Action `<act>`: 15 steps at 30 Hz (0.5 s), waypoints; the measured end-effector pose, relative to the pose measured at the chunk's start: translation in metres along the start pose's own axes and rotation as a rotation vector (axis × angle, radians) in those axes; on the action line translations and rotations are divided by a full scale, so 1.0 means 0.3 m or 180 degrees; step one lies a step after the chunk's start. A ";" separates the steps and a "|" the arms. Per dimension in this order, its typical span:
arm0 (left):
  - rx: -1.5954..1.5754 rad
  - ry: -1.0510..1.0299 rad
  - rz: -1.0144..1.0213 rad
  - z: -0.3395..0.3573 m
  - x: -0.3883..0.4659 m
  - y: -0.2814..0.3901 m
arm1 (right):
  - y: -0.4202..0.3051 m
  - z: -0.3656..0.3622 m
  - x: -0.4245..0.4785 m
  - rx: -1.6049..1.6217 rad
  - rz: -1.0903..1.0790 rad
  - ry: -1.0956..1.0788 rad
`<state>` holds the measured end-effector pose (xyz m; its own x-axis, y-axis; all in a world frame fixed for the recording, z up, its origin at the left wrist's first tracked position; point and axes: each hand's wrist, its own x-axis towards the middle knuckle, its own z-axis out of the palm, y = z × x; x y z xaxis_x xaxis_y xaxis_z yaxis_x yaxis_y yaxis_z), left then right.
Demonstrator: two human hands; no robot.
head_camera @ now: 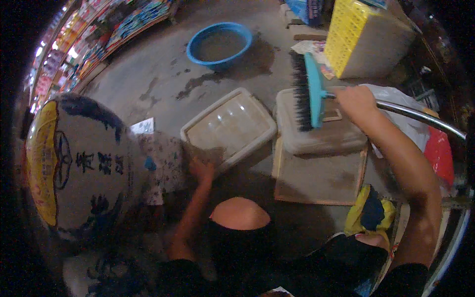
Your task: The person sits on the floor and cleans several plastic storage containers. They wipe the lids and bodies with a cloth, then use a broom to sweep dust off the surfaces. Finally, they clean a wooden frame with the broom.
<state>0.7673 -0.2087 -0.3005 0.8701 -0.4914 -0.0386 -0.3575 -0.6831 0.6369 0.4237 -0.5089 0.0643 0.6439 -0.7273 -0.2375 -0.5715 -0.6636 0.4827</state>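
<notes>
My right hand [356, 102] grips the shiny metal handle [412, 111] of a brush close to its teal head [315, 92]. The black bristles [302, 96] face left, above a pale plastic storage-box lid [334, 139]. In dim light, my left hand [203, 165] holds the lower left edge of another pale rectangular plastic lid [232, 124], which lies at a slant before me. Its fingers are partly lost in shadow. Beneath the right-hand lid is a flat cardboard piece [319, 182].
A blue basin [191, 54] of water stands on the concrete floor [156, 80], with wet patches around it. Goods fill the shelves [137, 28] at upper left. A large rounded sack or jar [100, 163] bearing writing is at left. A yellow-sided carton [345, 41] stands at upper right.
</notes>
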 end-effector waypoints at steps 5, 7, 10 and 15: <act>-0.0913 -0.0572 -0.1489 -0.091 -0.033 -0.169 | -0.467 -0.099 0.211 0.0829 -0.0918 0.0445; -0.1242 -0.0754 -0.1590 -0.074 -0.009 -0.149 | -0.635 -0.096 0.264 0.1091 -0.1394 0.0588; -0.1532 -0.0790 -0.1498 -0.079 0.057 -0.128 | -0.836 -0.114 0.325 0.1179 -0.1493 0.0256; -0.2050 -0.1095 -0.1297 -0.033 0.067 -0.033 | -0.871 0.000 0.371 0.1036 -0.1021 -0.0115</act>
<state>0.7918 -0.2065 -0.3000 0.6997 -0.4817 -0.5276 0.3174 -0.4519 0.8337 0.6446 -0.4163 -0.0883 0.7997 -0.4777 -0.3637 -0.4798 -0.8726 0.0912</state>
